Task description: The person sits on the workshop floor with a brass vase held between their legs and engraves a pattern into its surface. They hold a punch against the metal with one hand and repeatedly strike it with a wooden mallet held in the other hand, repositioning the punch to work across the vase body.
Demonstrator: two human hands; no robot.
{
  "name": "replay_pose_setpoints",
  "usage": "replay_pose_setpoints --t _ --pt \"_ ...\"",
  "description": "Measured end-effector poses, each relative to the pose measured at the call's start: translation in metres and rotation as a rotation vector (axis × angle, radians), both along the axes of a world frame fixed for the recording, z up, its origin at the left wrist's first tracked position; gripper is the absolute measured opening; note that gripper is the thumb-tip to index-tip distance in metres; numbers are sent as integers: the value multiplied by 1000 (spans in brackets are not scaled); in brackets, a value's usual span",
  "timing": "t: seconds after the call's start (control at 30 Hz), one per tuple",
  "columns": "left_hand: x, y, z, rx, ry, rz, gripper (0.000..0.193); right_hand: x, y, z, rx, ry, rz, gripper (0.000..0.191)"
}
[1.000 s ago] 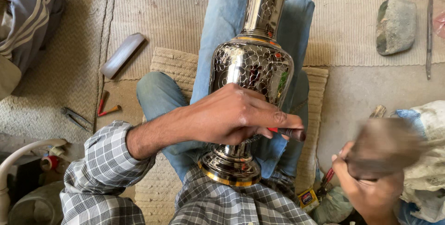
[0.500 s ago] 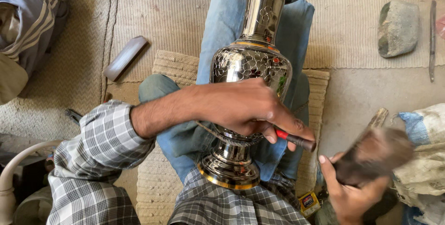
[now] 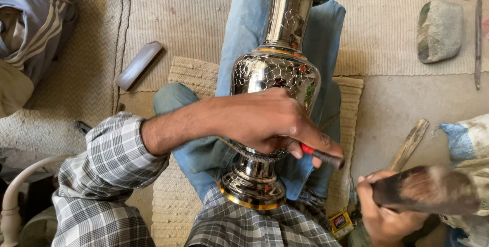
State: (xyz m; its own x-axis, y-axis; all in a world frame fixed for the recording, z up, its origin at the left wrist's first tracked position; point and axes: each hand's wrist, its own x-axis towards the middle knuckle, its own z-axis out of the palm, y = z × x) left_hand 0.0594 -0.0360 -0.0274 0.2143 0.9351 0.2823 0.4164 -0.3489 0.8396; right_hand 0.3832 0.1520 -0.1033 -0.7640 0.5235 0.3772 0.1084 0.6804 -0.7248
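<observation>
A tall engraved silver-coloured metal vase [image 3: 277,74] with gold bands lies along my lap, its foot toward me and its mouth away. My left hand [image 3: 270,122] rests across the vase's lower belly and pinches a thin chisel with a red grip [image 3: 322,155], whose dark end points right. My right hand [image 3: 384,214] is low at the right, closed around the handle of a dark wooden mallet [image 3: 433,191], which is blurred and sits just right of the chisel's end.
I sit on a woven mat [image 3: 351,99] in blue jeans. A grey stone [image 3: 439,30] and a thin metal rod [image 3: 478,43] lie at the upper right. A flat dark bar [image 3: 138,64] lies left, a wooden stick [image 3: 409,144] right, folded striped cloth [image 3: 35,28] far left.
My left hand has slid slightly down the vase with the chisel. The mallet in my right hand has swung lower and closer to the chisel's end.
</observation>
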Motion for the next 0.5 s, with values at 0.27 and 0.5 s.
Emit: replay_pose_setpoints --t 0.27,0.5 --pt "27 -37 -3 86 0 478 69 -11 37 33 -6 -179 127 50" --pt "44 -44 -12 107 -52 702 60 -73 45 99 334 -329 319 70"
